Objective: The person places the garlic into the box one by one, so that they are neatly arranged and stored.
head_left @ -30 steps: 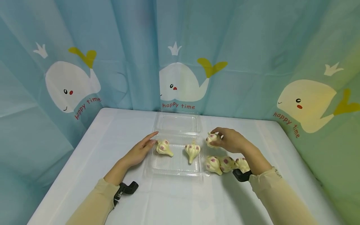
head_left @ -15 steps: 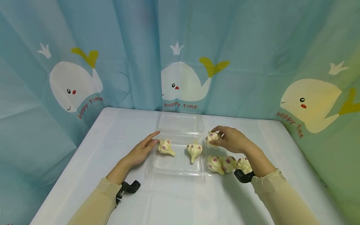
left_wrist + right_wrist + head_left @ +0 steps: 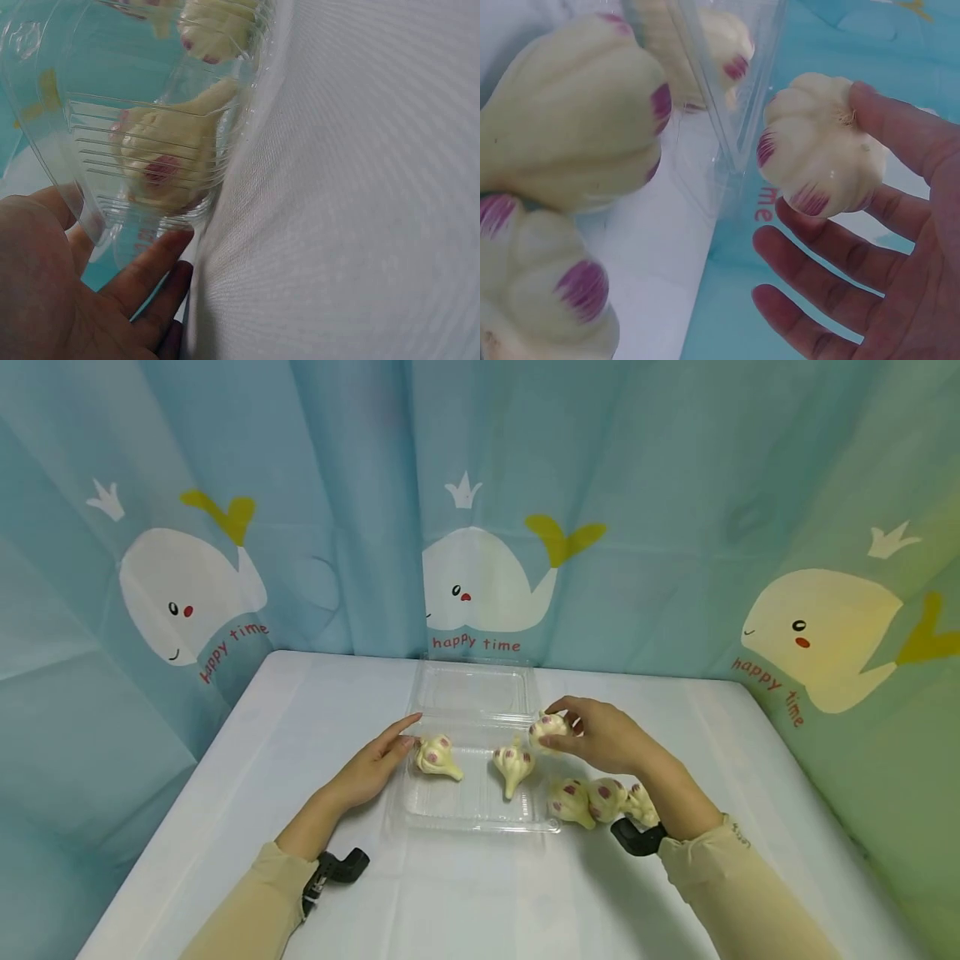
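My right hand [image 3: 603, 735] pinches a garlic bulb [image 3: 546, 730] between thumb and fingers, over the right rim of a clear plastic box [image 3: 461, 817]. In the right wrist view this bulb [image 3: 817, 142] shows purple patches and its root end under the thumb; the lower fingers are spread. Inside the box lie two more bulbs, one at the left [image 3: 437, 757] with its stem to the lower right, one at the right [image 3: 513, 767]. My left hand [image 3: 370, 771] rests at the box's left side, fingers extended; in the left wrist view its fingertips meet the ribbed wall [image 3: 86, 150].
Three loose garlic bulbs, the nearest [image 3: 572, 802] at the box's right edge, sit in a row on the white table [image 3: 450, 893]; the right forearm partly covers the last. The box's lid [image 3: 474, 687] lies open behind it, near the whale-print curtain [image 3: 645, 460].
My right hand has moved left with the garlic bulb, from beside the box to over its right rim. The left hand stays at the box's side. The head view shifts slightly.
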Motion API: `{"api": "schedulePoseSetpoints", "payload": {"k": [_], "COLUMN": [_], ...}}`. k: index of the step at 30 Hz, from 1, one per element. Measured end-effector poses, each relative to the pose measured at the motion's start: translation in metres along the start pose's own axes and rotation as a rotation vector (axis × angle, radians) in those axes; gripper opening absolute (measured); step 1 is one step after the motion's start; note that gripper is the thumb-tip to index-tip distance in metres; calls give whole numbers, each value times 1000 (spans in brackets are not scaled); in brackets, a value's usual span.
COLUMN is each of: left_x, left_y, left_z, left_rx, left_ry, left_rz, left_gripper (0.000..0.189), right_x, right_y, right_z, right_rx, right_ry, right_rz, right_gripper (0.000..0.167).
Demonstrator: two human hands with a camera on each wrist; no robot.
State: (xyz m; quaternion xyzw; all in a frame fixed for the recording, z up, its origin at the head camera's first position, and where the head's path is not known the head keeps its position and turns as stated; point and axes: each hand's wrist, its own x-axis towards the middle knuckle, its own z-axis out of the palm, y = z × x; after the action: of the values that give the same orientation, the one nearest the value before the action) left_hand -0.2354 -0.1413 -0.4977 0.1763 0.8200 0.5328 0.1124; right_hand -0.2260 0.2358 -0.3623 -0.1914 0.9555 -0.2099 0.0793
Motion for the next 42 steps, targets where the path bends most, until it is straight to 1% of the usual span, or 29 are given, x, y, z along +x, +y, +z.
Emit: {"api": "schedulePoseSetpoints", "payload": {"k": [2, 6, 14, 22, 34, 42], "left_x": [-1, -2, 1, 1, 1, 1], "left_y": [1, 2, 0, 1, -5, -3], "left_z": [0, -1, -1, -1, -1, -1], "left_rx": [-5, -6, -12, -13, -7, -15], "left_ry": [7, 4, 5, 7, -1, 5], "left_rz": [4, 10, 21, 23, 24, 22], "left_gripper": [54, 54, 54, 53, 53, 52], "right_x": [1, 2, 3, 3, 5, 9], "right_y": [-2, -7, -18, -34, -62, -76], "right_z": [1, 2, 4, 8, 24, 36], "right_rx": [-1, 1, -5, -12, -4, 17], "right_ry": [5, -6, 0, 6, 1, -8], "right_rz": [-11, -7, -16, -25, -33, -49], "right_gripper": [48, 50, 48, 45, 44, 42]}}
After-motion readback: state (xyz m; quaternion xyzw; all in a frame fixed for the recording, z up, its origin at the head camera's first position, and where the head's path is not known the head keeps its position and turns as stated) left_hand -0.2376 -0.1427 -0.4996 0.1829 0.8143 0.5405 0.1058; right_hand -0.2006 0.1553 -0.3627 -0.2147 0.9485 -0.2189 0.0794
